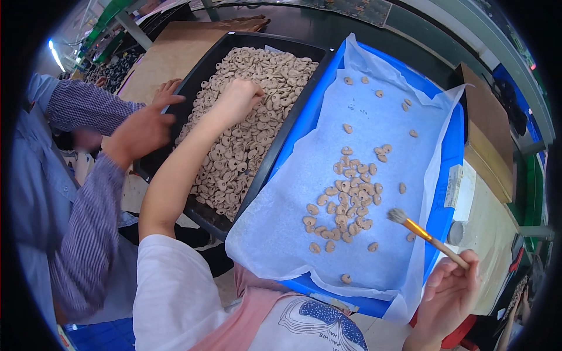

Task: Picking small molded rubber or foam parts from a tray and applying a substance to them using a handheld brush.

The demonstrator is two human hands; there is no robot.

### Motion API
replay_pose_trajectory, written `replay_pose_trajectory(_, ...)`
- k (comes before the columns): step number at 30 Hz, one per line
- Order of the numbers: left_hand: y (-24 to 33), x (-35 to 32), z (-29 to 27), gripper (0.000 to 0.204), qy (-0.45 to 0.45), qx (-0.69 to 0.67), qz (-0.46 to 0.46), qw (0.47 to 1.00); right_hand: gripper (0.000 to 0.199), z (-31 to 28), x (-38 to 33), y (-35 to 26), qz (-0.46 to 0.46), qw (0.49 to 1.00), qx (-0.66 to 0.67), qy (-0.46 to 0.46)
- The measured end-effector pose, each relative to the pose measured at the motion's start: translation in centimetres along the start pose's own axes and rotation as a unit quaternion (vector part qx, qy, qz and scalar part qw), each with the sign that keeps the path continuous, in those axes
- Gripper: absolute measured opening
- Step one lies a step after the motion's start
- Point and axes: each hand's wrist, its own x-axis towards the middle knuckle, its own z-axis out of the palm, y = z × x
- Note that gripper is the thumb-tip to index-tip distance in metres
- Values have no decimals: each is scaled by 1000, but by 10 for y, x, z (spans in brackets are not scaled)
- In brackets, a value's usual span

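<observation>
My left hand point(239, 100) reaches over the black tray point(257, 184), its fingers curled down among the beige ring-like pieces point(231, 155) heaped inside. Whether a piece is between those fingertips is hidden. On the right, my right hand point(451, 286) grips the wooden handle of a paintbrush point(430, 238) near its end. The brush's grey bristles and gold collar hang over a blue tray point(451, 140) lined with white paper point(281, 234). Scattered on that paper are many small tan pieces point(351, 193), each with a hole, mostly clustered in the middle.
At left a co-worker in a striped sleeve point(82, 234) holds a hand point(143, 131) by the black tray's left edge. Beyond lies a brown board point(170, 47). Cardboard boxes point(483, 128) and a small round jar point(456, 233) stand right of the blue tray.
</observation>
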Motion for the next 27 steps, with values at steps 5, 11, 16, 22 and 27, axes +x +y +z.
replay_pose_trajectory(5,-7,-6,3,12,57,0,-2,998,27,32,-6,36,94,995,22,39)
replay_pose_trajectory(11,69,-14,-42,13,88,-247,-5,965,27,-5,7,69,114,981,73,141)
replay_pose_trajectory(16,147,-43,-44,17,-193,-609,-48,768,30,-29,14,72,33,993,63,98)
replay_pose_trajectory(22,180,-55,-25,21,-291,-706,-137,631,32,-29,11,71,-104,985,49,126)
replay_pose_trajectory(27,188,-61,-26,19,-273,-694,-182,640,35,-41,5,75,-226,957,-179,-15)
